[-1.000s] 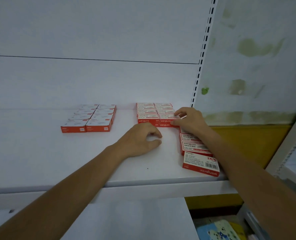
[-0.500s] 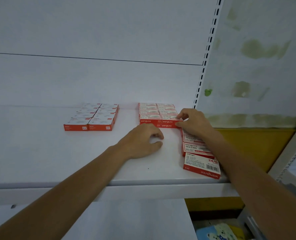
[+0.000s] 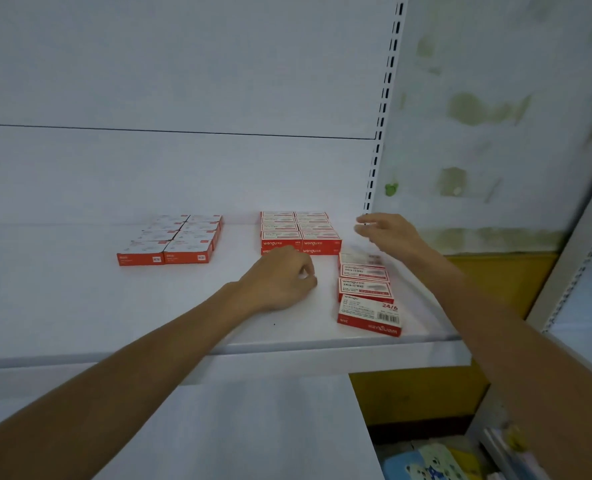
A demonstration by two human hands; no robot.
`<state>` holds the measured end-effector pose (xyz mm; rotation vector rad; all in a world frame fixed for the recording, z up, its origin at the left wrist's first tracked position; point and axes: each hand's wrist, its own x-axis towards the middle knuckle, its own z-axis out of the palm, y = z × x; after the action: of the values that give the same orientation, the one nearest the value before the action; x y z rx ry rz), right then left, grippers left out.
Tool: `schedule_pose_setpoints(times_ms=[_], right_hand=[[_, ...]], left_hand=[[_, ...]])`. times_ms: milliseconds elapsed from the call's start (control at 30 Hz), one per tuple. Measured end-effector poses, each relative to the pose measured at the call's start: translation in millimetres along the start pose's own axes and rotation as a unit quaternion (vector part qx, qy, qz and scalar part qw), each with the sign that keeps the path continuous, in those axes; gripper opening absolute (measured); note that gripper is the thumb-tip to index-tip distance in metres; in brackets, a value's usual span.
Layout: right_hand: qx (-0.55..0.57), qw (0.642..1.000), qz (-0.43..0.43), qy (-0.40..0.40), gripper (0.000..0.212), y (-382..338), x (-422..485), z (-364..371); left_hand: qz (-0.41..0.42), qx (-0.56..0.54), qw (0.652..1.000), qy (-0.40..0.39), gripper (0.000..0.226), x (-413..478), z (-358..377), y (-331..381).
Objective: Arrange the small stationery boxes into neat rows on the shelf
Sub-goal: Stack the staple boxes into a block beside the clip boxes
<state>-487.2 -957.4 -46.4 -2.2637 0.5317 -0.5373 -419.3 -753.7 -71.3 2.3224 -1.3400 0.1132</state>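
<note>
While the left hand stays curled, the right hand has left the boxes, fingers apart.

Red-and-white boxes on a white shelf; yellow wall beside it.
</note>
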Motion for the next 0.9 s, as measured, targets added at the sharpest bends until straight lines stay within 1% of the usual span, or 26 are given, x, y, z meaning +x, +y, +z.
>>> schedule_pose_setpoints(times_ms=[33,67,133,200,233,300,400,467,533,600,667,700,767,800,867,900], right_hand=[[-0.006,0.999,0.005,0.036,0.029,5,-4,-6],[-0.028,0.998,0.013,0.047,0.025,10,-8,-11],[-0.072,0.997,0.033,0.000,0.023,17,-16,-17],[-0.083,0.994,0.040,-0.055,0.022,21,-21,-17],[-0.085,0.994,0.034,-0.063,0.020,21,-22,-17],[-0.074,0.996,0.026,-0.045,0.018,19,-21,-17],[-0.021,0.999,0.019,-0.025,0.024,17,-19,-10],[0.011,1.000,-0.005,-0.016,0.027,15,-21,-2],[0.030,0.998,-0.058,0.015,0.030,11,-24,6],[0.032,0.992,-0.115,0.050,0.033,0,-27,10],[0.026,0.982,-0.175,0.067,0.031,-16,-29,14],[0.015,0.975,-0.212,0.062,0.029,-24,-30,17],[-0.044,0.955,-0.289,0.042,0.026,-38,-33,25],[-0.071,0.946,-0.315,0.027,0.027,-43,-35,29],[-0.095,0.936,-0.339,0.000,0.031,-49,-36,35],[-0.098,0.932,-0.350,-0.002,0.032,-51,-36,36]], left_hand=[[-0.007,-0.031,0.999,0.003,0.022,1,2,4],[-0.014,-0.062,0.998,0.006,0.024,1,5,8],[-0.023,-0.090,0.996,0.011,0.030,3,11,16],[-0.005,-0.056,0.998,0.005,0.035,7,17,21],[0.008,-0.036,0.999,-0.003,0.035,8,19,22],[0.019,-0.031,0.999,-0.016,0.035,10,20,23],[0.006,-0.059,0.998,-0.009,0.035,9,20,21],[0.003,-0.079,0.997,-0.005,0.035,9,20,20],[-0.002,-0.105,0.994,0.004,0.038,9,19,20],[-0.025,-0.175,0.984,0.028,0.043,7,18,20],[-0.034,-0.294,0.954,0.053,0.043,5,14,21],[-0.031,-0.353,0.933,0.068,0.037,5,12,21],[-0.043,-0.449,0.886,0.104,0.021,4,7,19],[-0.064,-0.493,0.858,0.125,0.019,4,5,17],[-0.114,-0.566,0.799,0.168,0.021,5,-1,12],[-0.129,-0.584,0.780,0.186,0.021,5,-4,10]])
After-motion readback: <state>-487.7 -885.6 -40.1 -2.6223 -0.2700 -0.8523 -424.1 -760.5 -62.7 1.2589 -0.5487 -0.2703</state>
